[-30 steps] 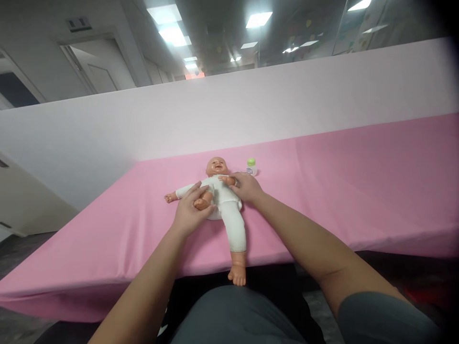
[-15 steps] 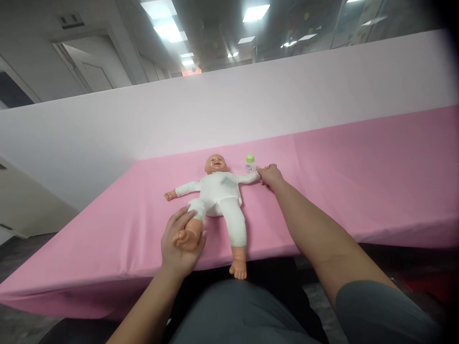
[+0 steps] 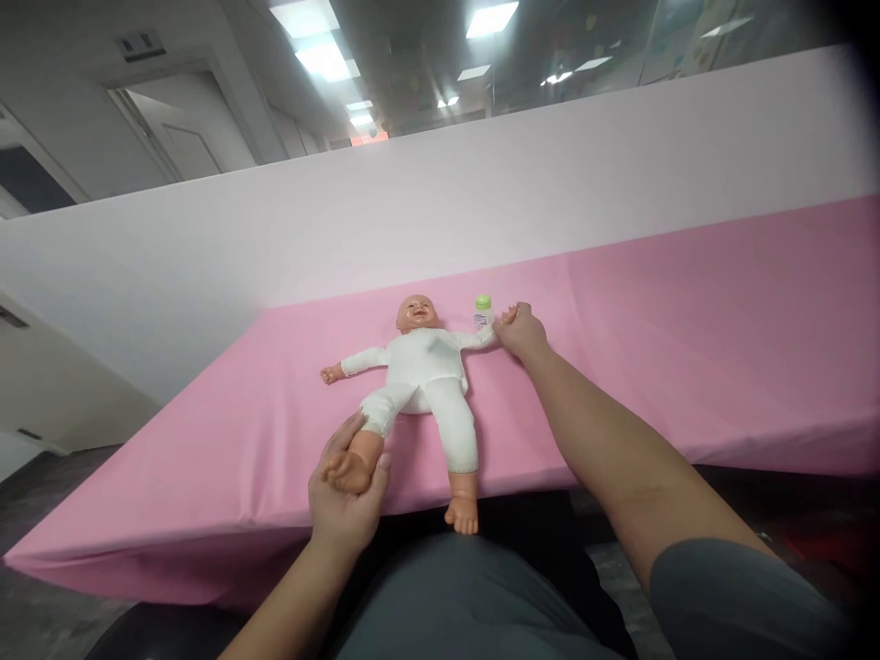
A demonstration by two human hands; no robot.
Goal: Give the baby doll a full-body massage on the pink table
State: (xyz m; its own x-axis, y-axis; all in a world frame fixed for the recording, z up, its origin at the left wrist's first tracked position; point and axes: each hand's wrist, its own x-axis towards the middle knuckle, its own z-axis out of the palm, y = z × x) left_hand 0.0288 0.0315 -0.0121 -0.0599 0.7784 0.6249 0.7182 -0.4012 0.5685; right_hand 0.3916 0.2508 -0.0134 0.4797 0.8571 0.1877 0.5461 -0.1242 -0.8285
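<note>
Scene: head view, looking down at a bench [image 3: 687,321] w/ pink cover; pale pink panel stands behind it, office ceiling lights above.
Doll: baby doll [image 3: 423,371] in white suit lies on its back near bench centre, head at 12 o'clock, legs toward 6 o'clock, arms spread to 9 and 3 o'clock. One bare foot hangs past the bench's near edge.
Left hand: left hand [image 3: 344,490] at approx 7 o'clock of the doll's body, palm up under the doll's other bare foot [image 3: 347,469]; fingers curl around it, holding the foot and lower leg just above the pink cover.
Right hand: right hand [image 3: 522,332] at 3 o'clock of the doll's chest, arm stretched out; fingers closed on the doll's small hand, sleeve pulled out straight.
Bottle: small bottle [image 3: 483,312] w/ green cap stands upright, just beside the right hand, at approx 1 o'clock of the doll's head. Label too small to read.
Foreground: person's grey clothing at bottom of frame, close to bench edge.
</note>
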